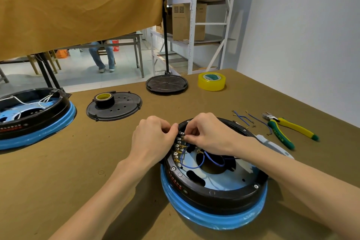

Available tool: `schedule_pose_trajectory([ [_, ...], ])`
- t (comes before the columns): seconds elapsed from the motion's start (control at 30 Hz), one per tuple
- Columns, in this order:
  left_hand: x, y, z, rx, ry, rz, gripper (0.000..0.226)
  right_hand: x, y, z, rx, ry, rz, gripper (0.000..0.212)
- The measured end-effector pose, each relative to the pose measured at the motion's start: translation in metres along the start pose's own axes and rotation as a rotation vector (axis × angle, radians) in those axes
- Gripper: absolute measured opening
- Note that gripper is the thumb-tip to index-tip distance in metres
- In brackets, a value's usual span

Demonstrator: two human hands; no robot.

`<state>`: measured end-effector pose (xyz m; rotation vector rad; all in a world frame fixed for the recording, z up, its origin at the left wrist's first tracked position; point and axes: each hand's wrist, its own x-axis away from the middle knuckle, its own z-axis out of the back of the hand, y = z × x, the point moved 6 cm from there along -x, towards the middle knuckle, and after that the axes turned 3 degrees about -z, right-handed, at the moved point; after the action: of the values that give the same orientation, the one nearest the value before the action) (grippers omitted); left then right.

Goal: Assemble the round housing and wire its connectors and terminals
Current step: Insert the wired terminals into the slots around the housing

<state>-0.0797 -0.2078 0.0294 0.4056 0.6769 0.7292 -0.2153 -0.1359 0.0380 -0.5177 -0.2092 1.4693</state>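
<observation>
The round housing [214,187] sits on the near right of the brown table [78,181], open side up, a black ring on a blue base. It looks bulky and rigid, probably heavy enough to stay put under light finger pressure; to move it, the thick black rim seems the safest hold, not the parts inside. Along its inner left wall runs a terminal strip [178,147] of small metal tabs, likely stiff but easy to bend if levered sideways. Thin blue wires [212,160] loop across the pale floor of the housing; they appear soft and springy, best taken close to their brass end lugs.

The left hand [153,138] curls over the rim's far left edge, fingers bent against it as if to steady it. The right hand [206,134] reaches inside, fingertips pinched at the top of the strip; whether they hold a lug is hidden.

Spare wires [242,118] and pliers [288,128] lie right of the housing.
</observation>
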Motion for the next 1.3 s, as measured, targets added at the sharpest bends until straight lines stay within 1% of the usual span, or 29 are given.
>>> schedule_pose_trajectory([
  [0.17, 0.001, 0.000, 0.002, 0.007, 0.002, 0.009, 0.046, -0.004, 0.006, 0.001, -0.043, -0.027, -0.028, 0.013],
  [0.3, 0.002, 0.000, 0.002, 0.012, 0.006, 0.013, 0.046, -0.008, 0.005, 0.000, -0.019, -0.060, -0.005, 0.011],
  [0.47, 0.000, -0.003, 0.002, 0.075, -0.022, 0.037, 0.044, -0.003, 0.003, 0.004, -0.051, -0.108, -0.012, 0.012],
  [0.53, 0.001, -0.001, 0.002, 0.085, -0.010, 0.037, 0.043, 0.001, 0.005, 0.000, -0.073, -0.028, -0.063, 0.012],
  [0.6, 0.002, 0.001, 0.002, 0.075, 0.003, 0.037, 0.044, 0.003, 0.004, -0.008, -0.010, 0.088, -0.150, 0.012],
  [0.67, 0.003, 0.002, 0.001, 0.065, 0.004, 0.040, 0.044, 0.002, 0.002, -0.011, 0.040, 0.114, -0.187, 0.012],
  [0.73, 0.002, 0.002, 0.002, 0.065, -0.003, 0.041, 0.044, -0.001, -0.001, -0.005, 0.043, 0.044, -0.145, 0.014],
  [0.83, 0.003, 0.002, 0.003, 0.071, -0.006, 0.042, 0.044, -0.006, -0.003, 0.011, 0.012, -0.141, -0.075, 0.013],
  [0.87, 0.003, 0.002, 0.002, 0.072, -0.005, 0.043, 0.044, -0.006, -0.006, 0.013, 0.022, -0.179, -0.061, 0.013],
  [0.9, 0.003, 0.002, 0.002, 0.072, -0.004, 0.046, 0.044, -0.007, -0.008, 0.011, 0.048, -0.183, -0.053, 0.012],
  [0.97, 0.003, 0.001, 0.002, 0.070, -0.001, 0.053, 0.043, -0.007, -0.009, 0.005, 0.078, -0.100, -0.094, 0.013],
  [1.03, 0.003, 0.001, 0.002, 0.081, -0.003, 0.055, 0.041, -0.004, -0.003, -0.002, 0.063, 0.014, -0.193, 0.014],
  [1.17, 0.004, 0.001, 0.001, 0.091, -0.001, 0.064, 0.042, 0.002, 0.007, -0.011, -0.079, 0.080, -0.283, 0.014],
  [1.23, 0.004, 0.000, 0.001, 0.092, -0.002, 0.068, 0.043, 0.005, 0.004, -0.006, -0.085, 0.078, -0.233, 0.015],
  [1.3, 0.005, 0.000, 0.001, 0.097, -0.006, 0.067, 0.043, 0.001, -0.002, 0.003, -0.031, -0.032, -0.108, 0.013],
])
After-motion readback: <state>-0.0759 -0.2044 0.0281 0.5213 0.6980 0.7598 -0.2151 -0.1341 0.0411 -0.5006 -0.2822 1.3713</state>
